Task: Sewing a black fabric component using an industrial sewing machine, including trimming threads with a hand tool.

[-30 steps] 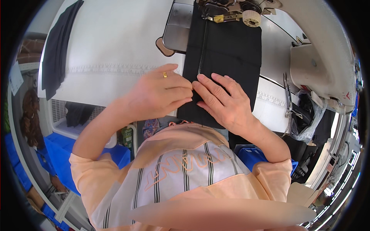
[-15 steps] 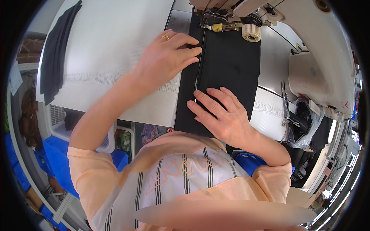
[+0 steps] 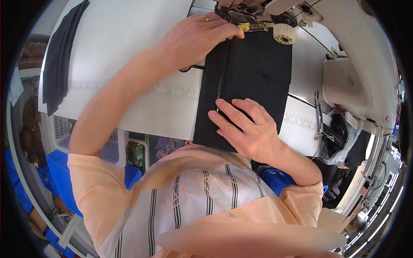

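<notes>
At frame top, the left hand (image 3: 195, 36) pinched the black fabric (image 3: 254, 77) near the sewing machine (image 3: 275, 13), while the right hand (image 3: 247, 127) pressed flat, open, beside its zipper seam (image 3: 222, 77).

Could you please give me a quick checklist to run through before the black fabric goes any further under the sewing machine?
1. Left hand holds the black fabric at the presser foot: ok.
2. Right hand lies flat on the fabric's near end: ok.
3. Zipper runs straight toward the foot: ok.
4. Fabric lies flat on the white table: ok.
5. Fingertips clear of the needle: cannot tell.
</notes>
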### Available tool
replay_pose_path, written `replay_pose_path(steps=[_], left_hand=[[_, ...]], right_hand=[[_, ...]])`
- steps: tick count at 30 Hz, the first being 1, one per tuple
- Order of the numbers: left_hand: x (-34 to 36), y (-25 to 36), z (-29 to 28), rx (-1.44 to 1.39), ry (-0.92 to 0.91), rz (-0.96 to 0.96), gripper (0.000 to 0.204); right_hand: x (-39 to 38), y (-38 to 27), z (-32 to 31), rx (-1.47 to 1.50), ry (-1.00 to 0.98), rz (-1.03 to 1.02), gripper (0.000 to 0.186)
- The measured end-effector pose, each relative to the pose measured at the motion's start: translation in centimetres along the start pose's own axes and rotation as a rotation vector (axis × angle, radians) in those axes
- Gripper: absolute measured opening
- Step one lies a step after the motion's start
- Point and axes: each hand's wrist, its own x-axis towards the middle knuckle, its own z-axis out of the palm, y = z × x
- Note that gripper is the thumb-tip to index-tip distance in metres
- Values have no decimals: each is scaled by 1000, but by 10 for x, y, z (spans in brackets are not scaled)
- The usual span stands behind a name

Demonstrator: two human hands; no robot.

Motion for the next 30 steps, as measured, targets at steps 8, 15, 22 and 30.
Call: replay_pose_path(steps=[8,15,22,30], left_hand=[[3,-7,-5,13,-61,106,22],[9,0,-6,142,-138,182,35],[-9,18,3,291,-7,-54,27],[-30,28,-14,43,-19,-109,30]], right_hand=[[1,-1,0,8,-2,-4,37],[2,-2,2,8,10,-21,37],[1,-4,1,23,-5,-6,37],[2,-2,-3,18,-35,0,37]])
